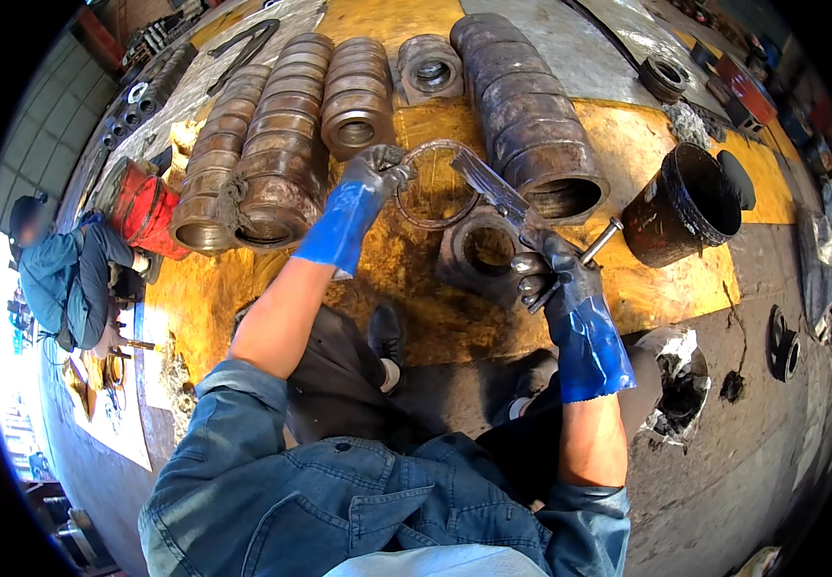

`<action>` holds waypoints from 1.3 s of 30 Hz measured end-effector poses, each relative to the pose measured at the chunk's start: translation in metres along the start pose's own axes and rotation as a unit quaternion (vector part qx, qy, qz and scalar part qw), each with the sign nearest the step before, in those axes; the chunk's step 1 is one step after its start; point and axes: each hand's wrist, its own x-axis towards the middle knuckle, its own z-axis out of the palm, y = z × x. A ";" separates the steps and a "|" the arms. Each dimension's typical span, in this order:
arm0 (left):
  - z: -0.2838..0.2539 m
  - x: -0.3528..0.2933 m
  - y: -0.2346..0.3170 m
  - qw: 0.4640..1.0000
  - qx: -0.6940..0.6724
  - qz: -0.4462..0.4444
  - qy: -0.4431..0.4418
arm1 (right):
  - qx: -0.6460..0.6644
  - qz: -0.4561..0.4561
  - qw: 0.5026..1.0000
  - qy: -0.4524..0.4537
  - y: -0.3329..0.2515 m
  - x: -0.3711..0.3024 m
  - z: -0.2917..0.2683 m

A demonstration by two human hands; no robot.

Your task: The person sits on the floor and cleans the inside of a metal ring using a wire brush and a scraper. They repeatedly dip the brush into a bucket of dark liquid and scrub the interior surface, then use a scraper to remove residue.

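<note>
My left hand [375,178], in a blue-cuffed glove dark with grime, is closed on the left side of a thin rusty metal ring [423,226]. My right hand [568,269], gloved the same way, is closed round a flat, dark, blade-like tool [488,185] with a ridged face. The tool's end reaches the ring's right side; whether they touch I cannot tell. A short metal rod with a round head [601,240] sticks out of the same hand; whether it belongs to the tool is hidden. Below the ring stands a thick, greasy steel collar [459,252].
Rows of steel cylinders [286,144] lie ahead, with a larger dark one [531,111] to the right. A black grimy bucket [661,216] stands right. A red drum [147,207] and a crouching co-worker [74,274] are at left. Stained yellow sheeting [627,308] covers the floor.
</note>
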 end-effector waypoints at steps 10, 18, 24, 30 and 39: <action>0.004 -0.024 0.019 0.981 -0.172 -0.054 -0.073 | 0.046 -0.047 0.998 0.009 0.011 0.004 0.011; -0.011 -0.002 -0.023 0.982 -0.112 -0.028 -0.150 | 0.012 -0.163 0.984 -0.063 0.022 0.008 0.012; -0.005 0.000 0.003 0.991 -0.035 0.023 -0.127 | -0.097 -0.215 0.969 -0.077 0.022 0.005 0.017; 0.026 -0.023 0.053 0.934 0.272 0.199 -0.115 | -0.156 -0.243 0.954 -0.084 0.021 0.007 0.020; 0.019 -0.005 0.025 0.991 0.129 0.032 0.010 | -0.171 -0.274 0.943 -0.081 0.016 -0.001 0.016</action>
